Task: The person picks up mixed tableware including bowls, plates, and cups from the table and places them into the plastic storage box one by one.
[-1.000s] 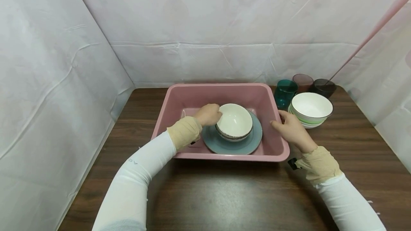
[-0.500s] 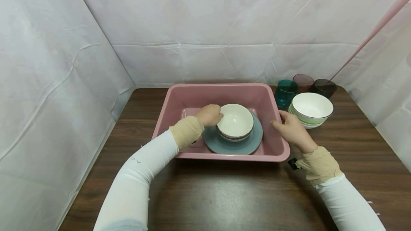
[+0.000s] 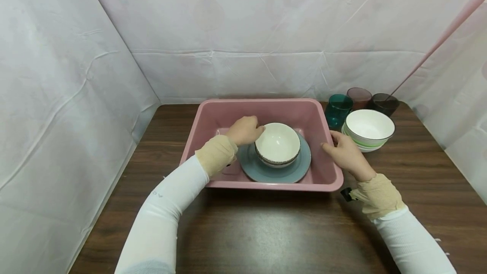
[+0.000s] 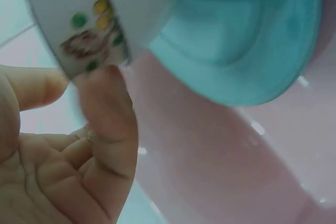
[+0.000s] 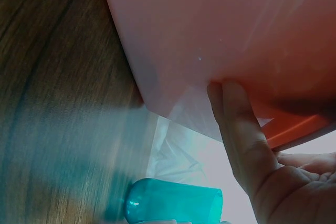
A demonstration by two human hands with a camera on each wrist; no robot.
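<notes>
From the head camera we see a pink rectangular plastic tub (image 3: 213, 115) on a dark wooden table (image 3: 266, 231), its long axis running left to right in front of us. Inside it a white ceramic bowl with a dark rim (image 3: 277, 143) sits upright on a round grey-blue plate (image 3: 275, 172). Our left hand (image 3: 244, 130) reaches into the tub from the left, fingers curled onto the bowl's left rim; this is the nearer hand, and the bowl lies just to its right. Our right hand (image 3: 347, 154) rests on the outside of the tub's right wall, thumb over the rim, well apart from the bowl. Beyond it stand a teal plastic cup (image 3: 337, 110), two darker cups and a second white bowl with a green stripe (image 3: 368, 129)

From the left wrist camera, the left hand's fingers (image 4: 107, 114) pinch the bowl's wall (image 4: 94, 19), which bears small coloured dots; the plate (image 4: 247, 40) shows below it

From the right wrist camera, the right hand's fingers (image 5: 239, 129) lie straight against the tub's wall (image 5: 220, 30), pressing rather than gripping, with the teal cup (image 5: 176, 202) just beside
</notes>
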